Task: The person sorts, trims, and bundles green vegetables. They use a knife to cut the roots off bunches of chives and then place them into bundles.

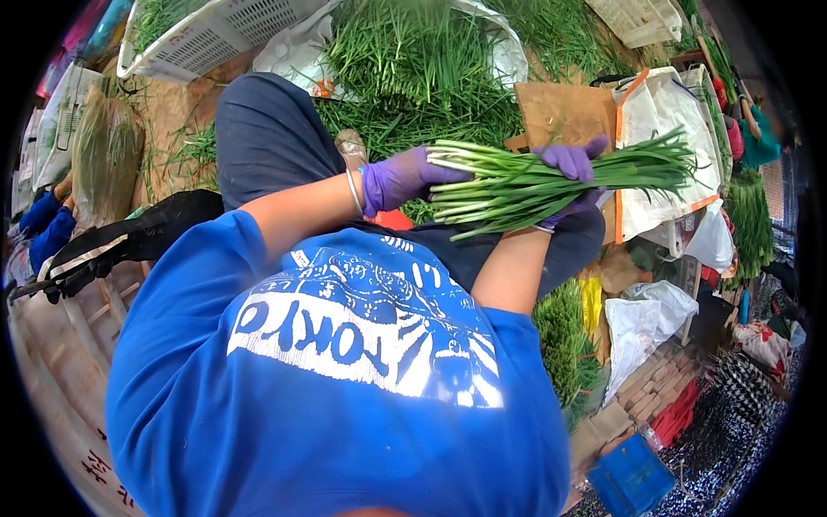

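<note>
A bunch of garlic chives [517, 185] lies crosswise above my lap, its white stem ends to the left and its green leaf tips to the right. My right hand [575, 168], in a purple glove, is wrapped round the leafy part, thumb and fingers over the top. My left hand [401, 183], also gloved in purple, is closed at the white ends; some of its fingertips are hidden by the stalks. Beyond my knees, a large heap of loose chives [413, 52] rests on a white sack [293, 56].
A white slatted crate [202, 43] stands far left. Right of the heap are a brown board [564, 112] and a white bag with orange edging [659, 159]. A wrapped bundle [105, 142] and another person's blue sleeve [50, 228] are at left. A blue box [633, 474] sits lower right.
</note>
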